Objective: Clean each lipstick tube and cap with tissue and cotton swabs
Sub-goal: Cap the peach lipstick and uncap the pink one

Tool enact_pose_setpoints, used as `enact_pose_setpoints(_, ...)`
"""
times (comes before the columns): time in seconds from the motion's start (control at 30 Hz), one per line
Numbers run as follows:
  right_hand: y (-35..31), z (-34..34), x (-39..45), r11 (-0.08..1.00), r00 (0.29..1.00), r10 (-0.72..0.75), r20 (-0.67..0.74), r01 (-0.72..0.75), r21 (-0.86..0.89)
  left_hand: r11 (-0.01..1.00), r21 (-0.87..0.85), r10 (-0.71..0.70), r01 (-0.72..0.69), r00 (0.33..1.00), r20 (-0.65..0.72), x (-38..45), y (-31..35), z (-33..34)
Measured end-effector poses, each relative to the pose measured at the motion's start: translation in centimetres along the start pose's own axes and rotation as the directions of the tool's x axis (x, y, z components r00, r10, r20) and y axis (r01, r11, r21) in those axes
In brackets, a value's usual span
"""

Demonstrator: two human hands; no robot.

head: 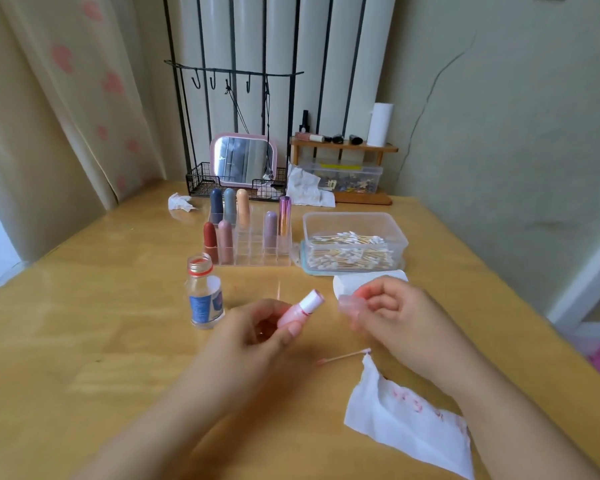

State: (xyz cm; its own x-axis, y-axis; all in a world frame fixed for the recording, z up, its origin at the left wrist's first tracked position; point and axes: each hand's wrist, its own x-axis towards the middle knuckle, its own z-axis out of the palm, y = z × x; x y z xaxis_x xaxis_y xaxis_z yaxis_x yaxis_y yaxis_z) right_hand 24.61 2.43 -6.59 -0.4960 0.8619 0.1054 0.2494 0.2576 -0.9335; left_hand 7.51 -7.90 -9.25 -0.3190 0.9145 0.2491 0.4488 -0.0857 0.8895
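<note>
Left hand: the left hand grips a pink lipstick tube, fingers and thumb curled round its lower half, above the middle of the tabletop; the tube tilts up and to the right, its white top end bare.
Right hand: the right hand pinches a pale pink cap in curled fingers, just beside the tube's top end but apart from it (the cap is blurred, so which way its mouth faces cannot be told).
Cotton swab: one swab with pink-stained tips lies flat on the tabletop between the two wrists, toward the near edge.
Tissue: a white tissue with red smears lies under the right forearm, near the near right corner; its upper point touches the swab's right tip.
Bottle: a small clear bottle with no lid stands upright just left of the left hand.
Organizer: a clear rack past the hands holds seven capped lipsticks upright.
Swab box: a clear box of cotton swabs sits right of the rack.
Far edge: a pink mirror in a wire basket, with crumpled tissues on either side.
</note>
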Motion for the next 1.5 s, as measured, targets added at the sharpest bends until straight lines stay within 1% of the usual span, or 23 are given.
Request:
enact_pose_setpoints(0.1,1.7,1.3,0.5,0.96,0.998,-0.061,0.028,0.066,-0.271,0.985,-0.145,-0.102,0.098,0.995,-0.019,0.2,-0.5,0.0)
enact_pose_setpoints(0.2,2.6,1.8,0.9,0.835,0.986,-0.131,0.1,0.165,-0.525,0.947,-0.284,-0.157,0.147,0.987,-0.014,0.4,-0.6,-0.2)
enact_pose_setpoints(0.23,2.7,1.9,1.0,0.798,0.984,-0.138,0.116,0.18,-0.575,0.931,-0.332,-0.167,0.154,0.986,-0.012,0.5,-0.5,-0.2)
enact_pose_setpoints(0.27,2.8,2.0,1.1,0.782,0.984,-0.127,0.123,0.176,-0.598,0.912,-0.376,-0.178,0.162,0.984,-0.009,0.5,-0.5,-0.2)
enact_pose_setpoints(0.37,2.8,1.8,1.2,0.785,0.987,-0.089,0.135,0.153,-0.601,0.862,-0.472,-0.196,0.183,0.98,0.022,0.4,-0.2,-0.1)
enact_pose_setpoints(0.5,2.8,1.8,1.1,0.727,0.98,-0.111,0.164,0.193,-0.659,0.783,-0.578,-0.209,0.229,0.973,0.101,0.1,0.1,0.2)
enact_pose_setpoints(0.57,2.5,1.7,0.9,0.772,0.986,-0.106,0.127,0.162,-0.615,0.742,-0.619,-0.208,0.258,0.966,0.152,-0.1,0.5,0.2)
enact_pose_setpoints(0.63,1.7,1.3,0.5,0.855,0.988,-0.147,0.054,0.154,-0.496,0.685,-0.668,-0.204,0.292,0.956,0.21,-0.3,1.0,0.3)
enact_pose_setpoints(0.7,0.6,0.9,-0.2,0.944,0.983,-0.182,-0.018,0.17,-0.282,0.599,-0.725,-0.206,0.339,0.941,0.269,-0.5,1.5,0.5)
enact_pose_setpoints(0.73,-0.1,0.7,-0.5,0.971,0.984,-0.179,-0.021,0.174,-0.164,0.557,-0.749,-0.208,0.36,0.933,0.294,-0.6,1.7,0.5)
enact_pose_setpoints(0.83,-1.5,0.2,-1.3,0.985,0.985,-0.156,0.073,0.151,0.079,0.459,-0.787,-0.167,0.413,0.91,0.381,-0.6,1.9,0.6)
enact_pose_setpoints(0.93,-1.9,0.3,-1.6,0.967,0.971,-0.172,0.163,0.136,0.214,0.407,-0.803,-0.053,0.435,0.889,0.455,-0.7,1.6,0.5)
enact_pose_setpoints(1.03,-1.8,0.8,-1.7,0.937,0.952,-0.184,0.244,0.095,0.335,0.403,-0.804,0.029,0.437,0.872,0.488,-0.7,1.2,0.5)
enact_pose_setpoints(1.13,-1.4,1.1,-1.7,0.93,0.924,-0.22,0.313,0.102,0.353,0.428,-0.797,0.152,0.425,0.836,0.528,-0.5,0.6,0.7)
enact_pose_setpoints(1.23,-1.7,1.3,-2.0,0.926,0.927,-0.228,0.298,0.113,0.36,0.479,-0.774,0.18,0.413,0.817,0.548,-0.6,0.4,1.0)
enact_pose_setpoints(1.3,-1.8,1.4,-2.1,0.917,0.929,-0.247,0.276,0.131,0.377,0.492,-0.768,0.187,0.41,0.812,0.553,-0.7,0.5,1.0)
enact_pose_setpoints(1.4,-2.1,1.4,-2.3,0.906,0.932,-0.265,0.247,0.153,0.395,0.509,-0.769,0.164,0.387,0.833,0.528,-0.9,0.8,0.7)
enact_pose_setpoints(1.5,-2.6,1.5,-2.6,0.896,0.941,-0.285,0.183,0.194,0.399,0.598,-0.757,0.166,0.262,0.884,0.437,-1.0,1.3,0.6)
